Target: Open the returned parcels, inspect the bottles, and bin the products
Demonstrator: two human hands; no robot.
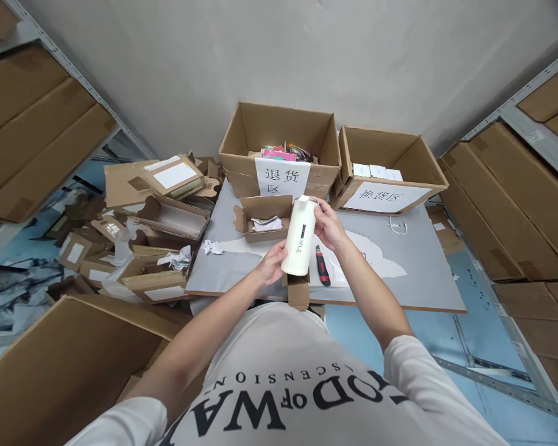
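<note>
Cream-white and cylindrical, the plastic bottle (298,236) sits clamped between our two hands above the grey tabletop (418,260): our left hand (272,263) closes around its lower end, our right hand (328,224) wraps its upper part near the cap. Just beneath it stands a small open brown carton (299,290), partly hidden by the bottle. A red-and-black utility knife (322,266) lies beside it. Behind, a small torn cardboard box (263,217) and two large labelled cardboard boxes (279,148) (390,170) crowd the far edge. Flattened cartons (158,217) pile up on the left. The bottle's dark print is too small to read.
</note>
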